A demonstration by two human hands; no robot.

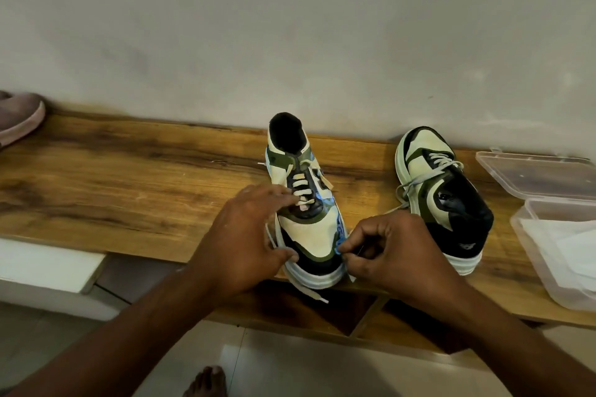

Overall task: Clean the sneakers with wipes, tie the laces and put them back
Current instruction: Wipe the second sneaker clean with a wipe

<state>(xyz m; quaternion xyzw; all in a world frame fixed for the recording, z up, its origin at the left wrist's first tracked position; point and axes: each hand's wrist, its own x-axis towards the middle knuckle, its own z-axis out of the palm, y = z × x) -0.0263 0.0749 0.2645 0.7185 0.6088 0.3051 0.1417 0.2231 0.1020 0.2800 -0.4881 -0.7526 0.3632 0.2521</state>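
Note:
Two cream, green and black sneakers stand on a wooden shelf top (129,190). The near sneaker (309,229) points its toe at me, and its cream laces hang loose over the shelf edge. My left hand (245,235) holds this sneaker from the left, fingers across the laces and thumb on the toe sole. My right hand (390,248) has curled fingers and pinches a thin white piece, apparently a wipe (351,277), against the toe's right side. The second sneaker (442,193) stands to the right, toe away from me, with its grey laces loose.
A clear plastic box (529,255) holding white wipes sits at the right end, its lid (535,174) lying open behind it. A brownish shoe (19,116) lies at the far left. A wall runs behind the shelf; open compartments and tiled floor lie below.

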